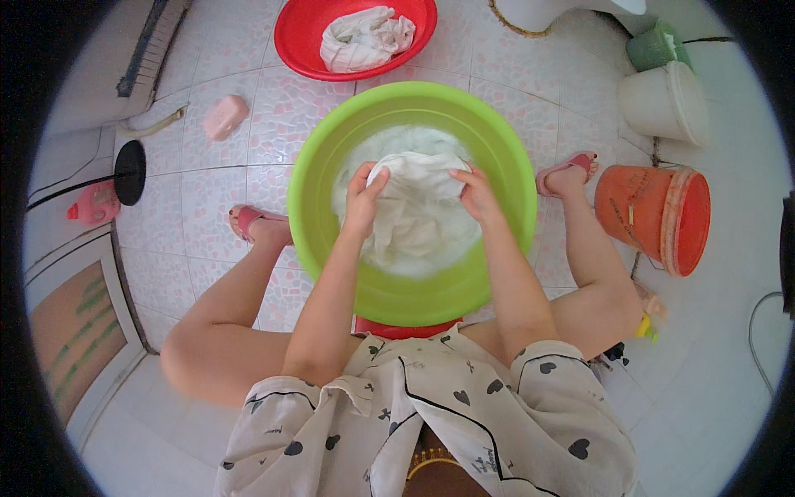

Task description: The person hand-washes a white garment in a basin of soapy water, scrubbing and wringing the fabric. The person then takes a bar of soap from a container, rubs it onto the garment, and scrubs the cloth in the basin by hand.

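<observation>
A green plastic basin (410, 310) stands on the tiled floor between my legs, with cloudy, sudsy water in it. Above the water, my left hand (366, 197) pinches the left edge of a white wet cloth (417, 177) between thumb and fingers. The cloth's right edge is gripped by my right hand (475, 191). Its upper edge is spread between both hands, and the lower part hangs into the water. The kind of garment cannot be told.
A red basin (292, 37) with crumpled white cloth (360, 43) stands beyond the green one. Pink soap (226, 117) lies on the floor at left. An orange bucket (630, 208), a white bucket (652, 102) and a green bin (657, 48) are at right. A toilet base (528, 12) stands far ahead.
</observation>
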